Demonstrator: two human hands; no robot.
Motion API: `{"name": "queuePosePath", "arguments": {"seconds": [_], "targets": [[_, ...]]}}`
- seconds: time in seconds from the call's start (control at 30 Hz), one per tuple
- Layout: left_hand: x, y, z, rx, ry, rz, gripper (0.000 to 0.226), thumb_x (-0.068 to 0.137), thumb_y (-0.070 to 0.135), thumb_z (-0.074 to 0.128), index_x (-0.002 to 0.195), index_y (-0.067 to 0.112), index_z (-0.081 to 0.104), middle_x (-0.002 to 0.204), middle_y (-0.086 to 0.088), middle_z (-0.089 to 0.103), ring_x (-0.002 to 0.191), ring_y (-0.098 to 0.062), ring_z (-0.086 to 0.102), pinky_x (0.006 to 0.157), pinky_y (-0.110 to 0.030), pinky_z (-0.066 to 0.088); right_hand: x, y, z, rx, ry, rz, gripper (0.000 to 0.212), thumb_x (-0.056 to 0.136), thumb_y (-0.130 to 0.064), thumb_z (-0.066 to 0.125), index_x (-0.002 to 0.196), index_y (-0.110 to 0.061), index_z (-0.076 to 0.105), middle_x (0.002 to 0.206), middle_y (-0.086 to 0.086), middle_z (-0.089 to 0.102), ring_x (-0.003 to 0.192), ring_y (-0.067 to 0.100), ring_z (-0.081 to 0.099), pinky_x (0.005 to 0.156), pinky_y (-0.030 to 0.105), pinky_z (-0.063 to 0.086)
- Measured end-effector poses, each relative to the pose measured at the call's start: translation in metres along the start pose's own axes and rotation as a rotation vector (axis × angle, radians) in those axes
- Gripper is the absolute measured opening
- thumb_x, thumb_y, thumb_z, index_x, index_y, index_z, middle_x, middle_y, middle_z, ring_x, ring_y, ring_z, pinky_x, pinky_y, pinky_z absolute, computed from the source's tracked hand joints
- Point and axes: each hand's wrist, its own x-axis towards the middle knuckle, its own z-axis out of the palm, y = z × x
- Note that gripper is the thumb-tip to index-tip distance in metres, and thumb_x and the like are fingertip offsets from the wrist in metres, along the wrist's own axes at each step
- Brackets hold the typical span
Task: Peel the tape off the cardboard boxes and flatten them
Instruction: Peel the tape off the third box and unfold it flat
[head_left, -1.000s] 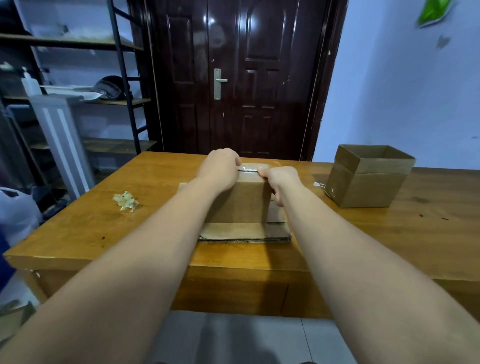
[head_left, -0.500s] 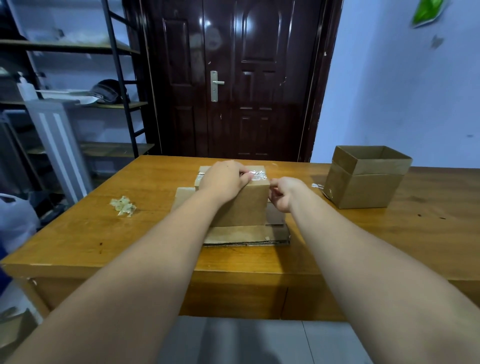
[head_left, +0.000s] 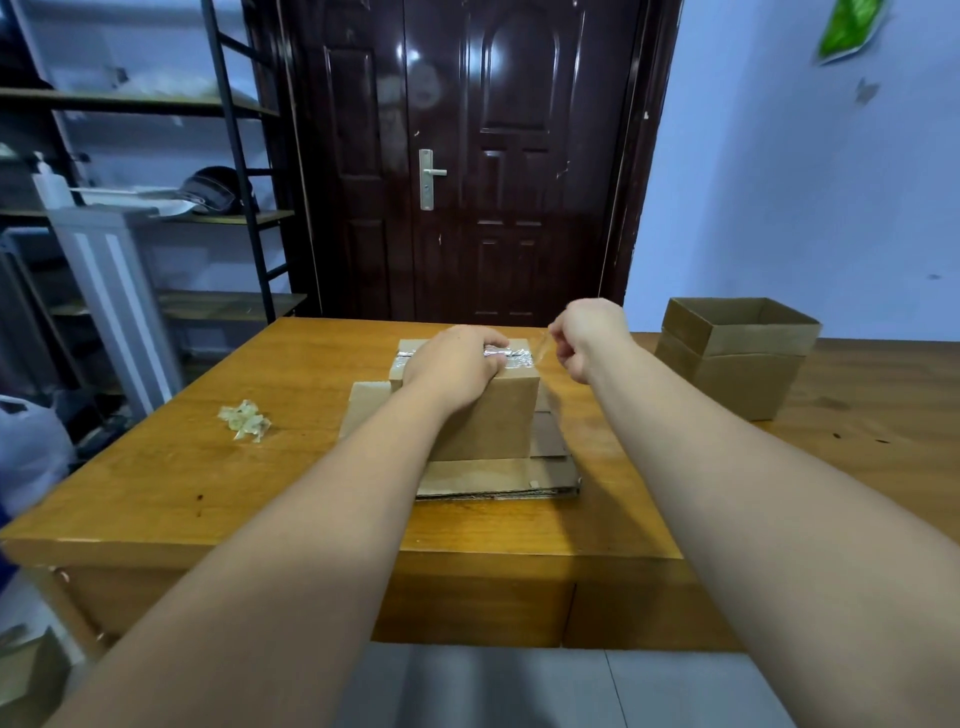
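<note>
A closed cardboard box stands on a stack of flattened cardboard in the middle of the wooden table. Clear tape runs across the box's top. My left hand presses down on the top of the box. My right hand is raised just right of the box and pinches the lifted end of the tape strip, which stretches from the box's top right edge. A second cardboard box stands open-topped at the right of the table.
A crumpled wad of peeled tape lies on the table to the left. Behind stand a dark door and a metal shelf rack at the left. A white bag hangs beside the table's left edge.
My right hand has lifted up and to the right from the box's right side, pulling the tape end off. My left hand has stayed on the box top.
</note>
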Motion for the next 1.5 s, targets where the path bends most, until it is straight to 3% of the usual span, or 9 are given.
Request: {"name": "queuePosePath", "arguments": {"seconds": [0.23,0.4,0.6,0.7,1.0,1.1,1.23,1.37,1.5], "targets": [[-0.001,0.012,0.002,0.012,-0.038,-0.016,0.034,0.092,0.013,0.048,0.092,0.039,0.07,0.102,0.005,0.065,0.102,-0.026,0.061,0.086,-0.04,0.053,-0.005,0.002,0.012,-0.164,0.033,-0.293,0.032,0.076,0.004,0.065,0.079,-0.025,0.052,0.099,0.011,0.065,0.09,0.027,0.062,0.085,0.043,0.056],[0.002,0.021,0.002,-0.091,-0.003,-0.17,0.024,0.084,0.049,0.055,0.073,0.029,0.064,0.072,0.005,0.059,0.076,-0.02,0.057,0.063,-0.029,0.044,-0.014,0.0,0.015,-0.352,-0.099,-0.508,0.03,0.076,0.002,0.069,0.086,-0.024,0.057,0.087,0.001,0.06,0.087,0.022,0.063,0.075,0.035,0.057],[0.017,0.019,0.004,-0.188,0.044,-0.363,0.02,0.082,0.036,0.062,0.089,0.02,0.071,0.087,-0.003,0.067,0.085,-0.025,0.062,0.064,-0.03,0.046,-0.017,0.004,0.01,-0.448,-0.11,-0.669,0.015,0.086,-0.011,0.064,0.095,-0.022,0.06,0.09,-0.003,0.059,0.083,0.011,0.056,0.076,0.025,0.048],[0.022,0.016,0.005,-0.209,0.075,-0.403,0.02,0.084,0.033,0.06,0.084,0.017,0.071,0.08,-0.003,0.067,0.082,-0.025,0.064,0.062,-0.028,0.045,-0.012,0.018,0.009,-0.374,0.009,-0.577,0.025,0.094,-0.014,0.054,0.118,-0.019,0.057,0.11,0.001,0.059,0.099,0.012,0.055,0.089,0.028,0.047],[0.02,0.011,0.004,-0.177,0.173,-0.392,0.027,0.095,0.024,0.047,0.107,0.014,0.069,0.106,-0.007,0.069,0.1,-0.03,0.062,0.071,-0.031,0.044,-0.022,0.06,0.007,-0.327,-0.276,-0.408,0.038,0.103,-0.02,0.039,0.138,-0.014,0.052,0.156,0.005,0.031,0.143,0.016,0.026,0.106,0.021,0.019],[0.023,0.008,-0.003,-0.357,0.141,-0.386,0.028,0.094,0.016,0.047,0.111,0.003,0.065,0.109,-0.015,0.067,0.103,-0.033,0.062,0.087,-0.038,0.051,-0.025,0.063,0.013,-0.318,-0.236,-0.409,0.038,0.103,-0.018,0.035,0.136,-0.014,0.054,0.156,0.005,0.03,0.143,0.017,0.027,0.105,0.022,0.02],[0.018,0.009,-0.021,-0.874,0.079,-0.513,0.016,0.101,0.015,0.04,0.095,0.009,0.053,0.1,-0.005,0.07,0.077,-0.009,0.062,0.061,-0.015,0.04,-0.028,0.057,0.022,-0.357,-0.155,-0.369,0.039,0.099,-0.01,0.035,0.128,-0.017,0.061,0.155,0.004,0.033,0.141,0.02,0.031,0.11,0.026,0.024],[0.006,0.002,-0.036,-1.167,0.162,-0.561,0.015,0.101,0.018,0.04,0.111,0.011,0.049,0.072,-0.003,0.059,0.059,-0.007,0.051,0.067,-0.019,0.043,-0.031,0.052,0.027,-0.477,-0.081,-0.354,0.044,0.094,-0.008,0.036,0.12,-0.027,0.066,0.149,0.002,0.044,0.133,0.023,0.043,0.109,0.035,0.036],[-0.002,-0.019,-0.038,-0.735,0.201,-0.366,0.038,0.093,0.023,0.055,0.129,0.02,0.044,0.126,-0.002,0.044,0.078,-0.007,0.05,0.09,-0.036,0.052,-0.038,0.056,0.03,-0.611,-0.018,-0.421,0.047,0.094,-0.006,0.036,0.122,-0.031,0.064,0.154,-0.001,0.035,0.137,0.021,0.036,0.108,0.04,0.036]]}}
